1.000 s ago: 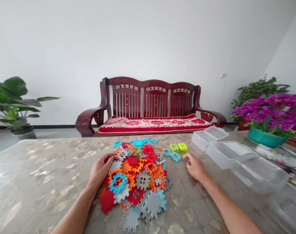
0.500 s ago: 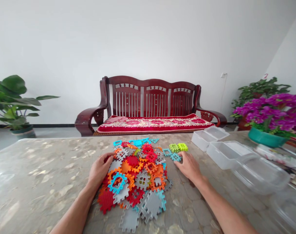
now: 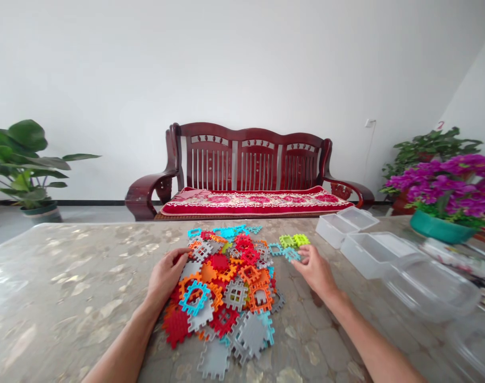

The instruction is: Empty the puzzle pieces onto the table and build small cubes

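We face a dark-red wooden sofa (image 3: 257, 167) before a white wall (image 3: 242, 64), with pale grey floor (image 3: 99, 214) and dark skirting (image 3: 93, 202).

Low in the centre of the frame, the toothed plastic panels are plainly coloured: a flat red panel (image 3: 176, 322) at the pile's lower left, an orange panel (image 3: 208, 273) above it, a grey panel (image 3: 251, 332) near the bottom, and a bright blue frame-shaped panel (image 3: 186, 299). Right of centre sits a vivid lime-green panel (image 3: 301, 240). The tabletop (image 3: 67, 298) is grey-brown, patterned with paler blossoms at left. Mid-frame, the slatted bench (image 3: 256, 170) is deep reddish brown, its seat cover (image 3: 258, 199) crimson with a cream, flowered band. The wall (image 3: 242, 64) is white. At right, magenta-purple flowers (image 3: 453, 181) top a teal bowl (image 3: 442, 229).
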`<state>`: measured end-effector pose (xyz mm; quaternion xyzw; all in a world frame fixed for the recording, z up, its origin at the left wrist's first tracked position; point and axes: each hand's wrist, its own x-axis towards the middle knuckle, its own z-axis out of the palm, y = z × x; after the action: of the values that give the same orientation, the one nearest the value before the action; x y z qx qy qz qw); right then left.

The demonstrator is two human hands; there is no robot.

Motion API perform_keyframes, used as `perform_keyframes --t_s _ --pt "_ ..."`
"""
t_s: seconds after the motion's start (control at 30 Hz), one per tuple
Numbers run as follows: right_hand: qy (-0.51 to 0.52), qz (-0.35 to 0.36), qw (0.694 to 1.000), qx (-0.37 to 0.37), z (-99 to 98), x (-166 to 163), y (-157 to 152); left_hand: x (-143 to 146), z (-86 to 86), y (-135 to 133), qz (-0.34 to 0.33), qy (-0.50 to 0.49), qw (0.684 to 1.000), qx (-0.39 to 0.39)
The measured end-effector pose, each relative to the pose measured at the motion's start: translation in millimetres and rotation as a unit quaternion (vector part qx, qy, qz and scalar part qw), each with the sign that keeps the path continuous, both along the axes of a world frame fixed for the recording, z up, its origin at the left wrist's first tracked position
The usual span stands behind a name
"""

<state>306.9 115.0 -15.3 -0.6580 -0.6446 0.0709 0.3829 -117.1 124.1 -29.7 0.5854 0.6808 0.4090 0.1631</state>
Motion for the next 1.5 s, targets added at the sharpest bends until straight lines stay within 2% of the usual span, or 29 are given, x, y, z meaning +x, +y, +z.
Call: perform_keyframes --t_s 0.1,0.27,0.53,0.7,0.8,0.93,1.07,1.27,1.5 --pt "0.016 0.006 1.0 0.016 5.9 -11.8 4.8 0.2 0.2 0.2 -0.004 -0.003 1.0 -0.003" --pt "-0.02 0.006 0.999 0.027 12.0 -34.8 21.7 0.6 0.8 0.0 -0.004 -0.002 1.0 0.0" --pt "-0.113 0.005 0.992 0.065 -3.6 -53.1 31.0 0.3 1.4 -0.4 -0.006 0.009 1.0 -0.006" --pt "-0.148 0.024 0.987 0.051 -3.6 -52.8 25.8 1.0 1.6 -1.1 0.003 0.008 1.0 -0.006" --pt "-0.116 0.032 0.991 0.057 2.9 -54.1 20.7 2.3 4.3 -2.6 0.011 0.0 1.0 -0.003" --pt "0.007 0.091 0.994 0.066 7.9 -68.2 7.0 3.6 11.1 -6.2 0.009 -0.045 0.999 0.005" --pt "0.118 0.155 0.98 0.031 -5.5 -92.0 -5.0 4.4 17.1 -10.6 -0.012 -0.118 0.992 0.032" --pt "0.173 0.156 0.972 0.037 -28.9 -125.0 -5.5 2.0 22.7 -12.8 -0.036 -0.134 0.989 0.045" --pt "0.18 0.203 0.962 0.038 -21.6 -154.1 -8.9 -17.9 25.5 -13.8 -0.016 -0.139 0.99 0.034"
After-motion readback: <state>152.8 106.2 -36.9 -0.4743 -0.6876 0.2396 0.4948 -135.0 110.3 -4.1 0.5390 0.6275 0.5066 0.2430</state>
